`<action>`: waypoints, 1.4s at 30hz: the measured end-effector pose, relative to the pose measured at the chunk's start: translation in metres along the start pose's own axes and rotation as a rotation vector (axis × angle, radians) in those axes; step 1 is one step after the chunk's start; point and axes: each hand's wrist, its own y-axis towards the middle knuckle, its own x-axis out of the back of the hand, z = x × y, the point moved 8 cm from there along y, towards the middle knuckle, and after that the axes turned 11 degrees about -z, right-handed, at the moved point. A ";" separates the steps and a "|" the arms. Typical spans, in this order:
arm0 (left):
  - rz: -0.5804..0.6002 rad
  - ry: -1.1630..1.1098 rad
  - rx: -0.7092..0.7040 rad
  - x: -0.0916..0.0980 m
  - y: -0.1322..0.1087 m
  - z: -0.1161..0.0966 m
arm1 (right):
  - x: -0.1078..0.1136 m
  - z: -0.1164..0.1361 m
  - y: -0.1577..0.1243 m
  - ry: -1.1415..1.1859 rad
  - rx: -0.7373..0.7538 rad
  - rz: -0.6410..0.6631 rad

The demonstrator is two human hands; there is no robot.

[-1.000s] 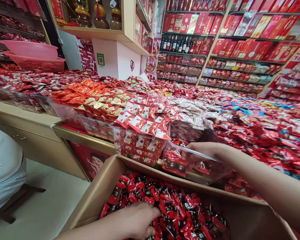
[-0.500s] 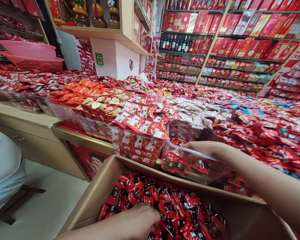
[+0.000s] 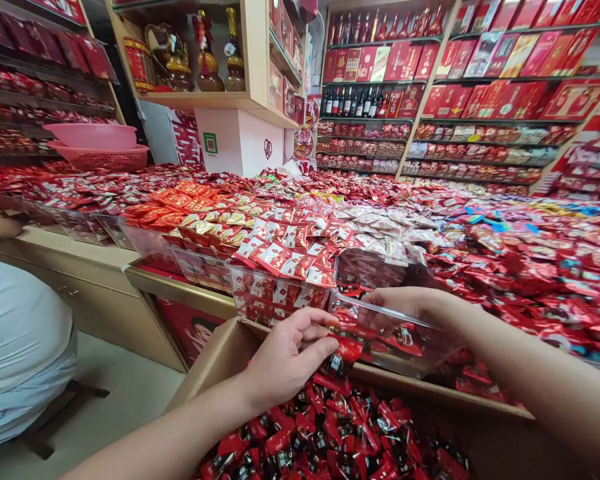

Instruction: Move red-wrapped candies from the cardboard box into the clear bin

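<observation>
My left hand (image 3: pixel 285 357) is raised above the cardboard box (image 3: pixel 220 360) and is closed on a handful of red-and-black wrapped candies (image 3: pixel 345 352), close to the front wall of a clear plastic bin (image 3: pixel 420 347). My right hand (image 3: pixel 410 301) reaches into that bin from the right, fingers curled down over the red candies inside. The box below is full of the same loose red-and-black candies (image 3: pixel 345 433).
Clear bins of red, gold and white sweets (image 3: pixel 280 253) cover the counter. Pink baskets (image 3: pixel 97 147) stand at the back left. Shelves of red gift boxes and bottles (image 3: pixel 430 80) line the back wall. A person in a white shirt (image 3: pixel 20 347) sits at left.
My left hand has risen out of the box with a handful of candies and moved up to the clear bin. My right hand has stayed in the bin. The view has tilted slightly down.
</observation>
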 end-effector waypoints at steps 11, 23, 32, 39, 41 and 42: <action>-0.072 0.477 -0.378 -0.038 0.111 -0.065 | -0.002 0.017 -0.008 0.165 0.039 -0.017; 0.255 1.141 -0.322 -0.091 0.147 -0.030 | -0.009 0.020 -0.035 0.264 0.014 0.243; 0.758 1.298 -0.314 -0.110 0.129 -0.011 | 0.018 -0.003 -0.037 0.069 -0.046 0.089; 0.753 1.359 -0.316 -0.103 0.125 -0.010 | 0.056 0.002 -0.012 -0.224 0.038 -0.444; 0.741 1.366 -0.302 -0.102 0.122 -0.011 | 0.053 0.007 -0.009 -0.228 0.085 -0.443; 0.738 1.368 -0.290 -0.101 0.121 -0.011 | 0.053 0.007 -0.008 -0.236 0.095 -0.439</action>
